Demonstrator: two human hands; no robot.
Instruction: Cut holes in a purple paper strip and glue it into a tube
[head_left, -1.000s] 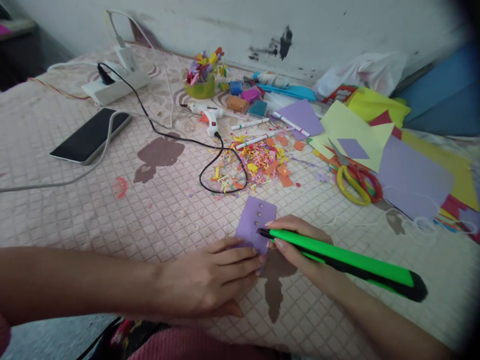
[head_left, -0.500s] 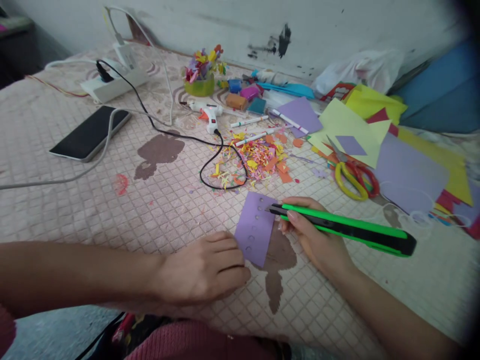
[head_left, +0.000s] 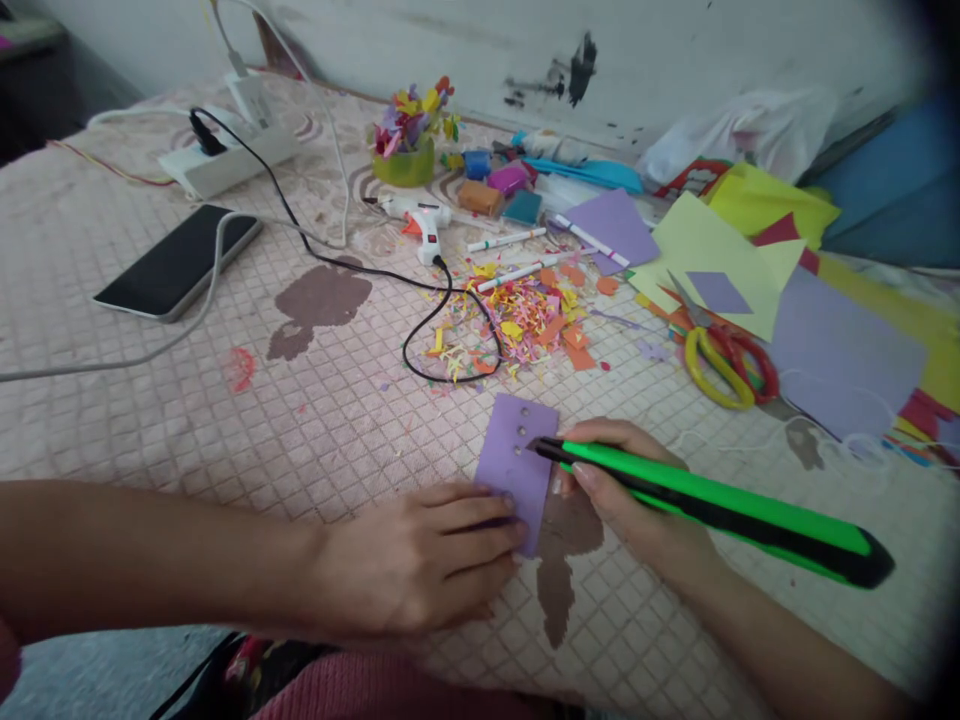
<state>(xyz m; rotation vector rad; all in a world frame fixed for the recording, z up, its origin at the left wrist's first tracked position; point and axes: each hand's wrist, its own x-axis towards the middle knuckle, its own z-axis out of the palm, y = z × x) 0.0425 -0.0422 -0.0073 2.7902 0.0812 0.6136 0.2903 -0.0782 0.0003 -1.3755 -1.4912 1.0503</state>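
A small purple piece of paper [head_left: 497, 440] with a row of small round cut marks lies on the quilted tablecloth. My left hand [head_left: 442, 550] rests flat on its lower part, fingers stretched over the left edge, covering some of the marks. A green and black utility knife [head_left: 720, 490] is gripped by my right hand [head_left: 630, 485], just right of the paper. Its blade tip is over the paper beside the row of marks; whether it touches cannot be made out.
Beyond the paper lie a pile of colourful paper scraps [head_left: 536, 320] and a looped black cord from a glue gun [head_left: 427, 235]. Scissors [head_left: 720, 370] and coloured sheets [head_left: 847, 345] are at the right. A phone [head_left: 180, 262] and a power strip [head_left: 225, 165] sit at the left.
My left hand has slid onto the paper from its left edge. The knife tip has moved down along the row of marks, and its handle now points lower to the right.
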